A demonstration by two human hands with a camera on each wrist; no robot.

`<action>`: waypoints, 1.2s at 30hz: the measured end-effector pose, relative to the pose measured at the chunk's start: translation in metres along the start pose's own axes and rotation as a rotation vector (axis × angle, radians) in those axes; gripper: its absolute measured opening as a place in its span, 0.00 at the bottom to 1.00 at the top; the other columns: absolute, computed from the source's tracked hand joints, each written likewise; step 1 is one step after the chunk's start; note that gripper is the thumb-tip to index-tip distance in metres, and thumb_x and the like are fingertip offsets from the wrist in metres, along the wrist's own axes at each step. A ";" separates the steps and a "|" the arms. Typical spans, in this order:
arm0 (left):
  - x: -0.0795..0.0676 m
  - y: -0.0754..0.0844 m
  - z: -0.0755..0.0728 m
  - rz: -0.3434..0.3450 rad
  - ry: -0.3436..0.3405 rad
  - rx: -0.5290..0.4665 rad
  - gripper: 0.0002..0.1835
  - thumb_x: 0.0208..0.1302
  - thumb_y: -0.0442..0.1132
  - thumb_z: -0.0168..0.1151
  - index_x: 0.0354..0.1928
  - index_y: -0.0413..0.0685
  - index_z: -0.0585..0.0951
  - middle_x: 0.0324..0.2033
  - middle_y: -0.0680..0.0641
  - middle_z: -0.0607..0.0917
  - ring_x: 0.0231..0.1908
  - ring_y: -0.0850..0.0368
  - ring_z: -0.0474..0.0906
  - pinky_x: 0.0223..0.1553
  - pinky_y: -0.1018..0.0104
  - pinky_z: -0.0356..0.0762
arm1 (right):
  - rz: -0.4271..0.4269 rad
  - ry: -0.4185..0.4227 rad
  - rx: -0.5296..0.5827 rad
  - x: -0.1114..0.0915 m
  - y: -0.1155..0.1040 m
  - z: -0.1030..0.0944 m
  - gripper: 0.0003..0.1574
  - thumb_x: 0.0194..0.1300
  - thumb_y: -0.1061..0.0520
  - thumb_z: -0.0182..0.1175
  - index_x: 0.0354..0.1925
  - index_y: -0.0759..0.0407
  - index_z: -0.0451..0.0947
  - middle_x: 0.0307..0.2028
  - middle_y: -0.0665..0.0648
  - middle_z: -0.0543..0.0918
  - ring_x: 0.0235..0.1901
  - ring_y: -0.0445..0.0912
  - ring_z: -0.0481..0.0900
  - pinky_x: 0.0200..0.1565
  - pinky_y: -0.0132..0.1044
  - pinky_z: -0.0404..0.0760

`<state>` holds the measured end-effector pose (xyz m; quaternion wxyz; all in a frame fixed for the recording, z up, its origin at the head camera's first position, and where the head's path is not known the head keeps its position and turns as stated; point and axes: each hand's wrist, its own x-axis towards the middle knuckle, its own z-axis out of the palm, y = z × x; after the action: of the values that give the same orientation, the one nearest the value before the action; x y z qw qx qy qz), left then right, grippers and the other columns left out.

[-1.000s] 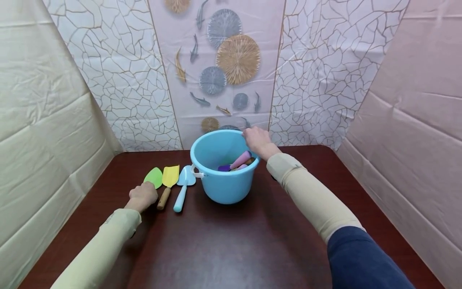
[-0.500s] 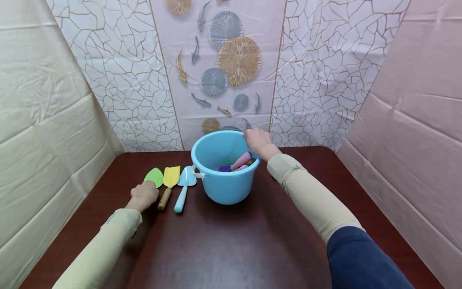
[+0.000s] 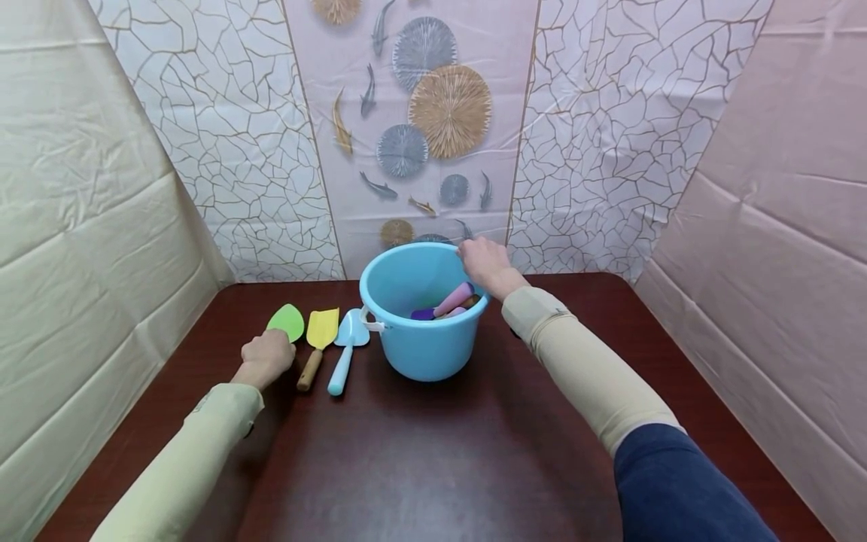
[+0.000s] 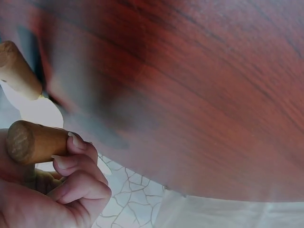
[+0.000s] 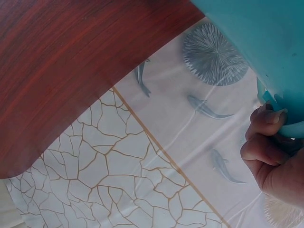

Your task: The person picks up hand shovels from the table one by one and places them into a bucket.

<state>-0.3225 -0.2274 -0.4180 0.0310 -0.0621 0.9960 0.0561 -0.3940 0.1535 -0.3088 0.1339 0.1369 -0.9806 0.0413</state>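
My left hand [image 3: 266, 356] grips the wooden handle [image 4: 40, 141] of a small hand trowel with a green leaf-shaped blade [image 3: 287, 322]. Most of that handle is hidden by the hand in the head view, but its butt shows in the left wrist view. To its right lie a yellow shovel [image 3: 322, 329] with a wooden handle and a light blue trowel [image 3: 344, 361]. A blue bucket [image 3: 427, 350] stands upright beyond them. On its right rim, my right hand [image 3: 485, 263] holds on with curled fingers, seen closer in the right wrist view.
Inside the bucket lie several tools, among them one with a pink handle [image 3: 454, 299] and a purple part [image 3: 423, 314]. A white handle mount [image 3: 371, 324] juts from the bucket's left side. Cloth-covered walls enclose the dark red table [image 3: 433, 467] at the back and sides.
The green trowel's blade has shifted slightly up and left in the head view, along with my left hand. My right hand and the bucket have hardly moved.
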 end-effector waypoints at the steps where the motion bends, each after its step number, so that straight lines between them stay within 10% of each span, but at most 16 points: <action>1: 0.000 -0.001 -0.001 0.005 0.003 -0.003 0.17 0.66 0.40 0.47 0.32 0.33 0.80 0.37 0.29 0.82 0.36 0.33 0.81 0.34 0.41 0.78 | 0.001 0.000 0.001 0.000 0.000 0.000 0.22 0.76 0.52 0.44 0.24 0.55 0.70 0.21 0.53 0.66 0.25 0.47 0.70 0.28 0.41 0.73; 36: 0.001 0.009 -0.039 0.033 0.102 -0.033 0.16 0.63 0.38 0.46 0.19 0.40 0.73 0.22 0.38 0.77 0.23 0.40 0.77 0.25 0.47 0.75 | -0.008 -0.003 -0.040 0.003 -0.002 0.002 0.22 0.77 0.53 0.43 0.24 0.55 0.69 0.22 0.53 0.68 0.26 0.48 0.72 0.29 0.42 0.75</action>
<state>-0.3266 -0.2228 -0.3785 -0.0218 -0.0489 0.9961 0.0698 -0.3966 0.1502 -0.3097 0.1355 0.1383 -0.9808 0.0211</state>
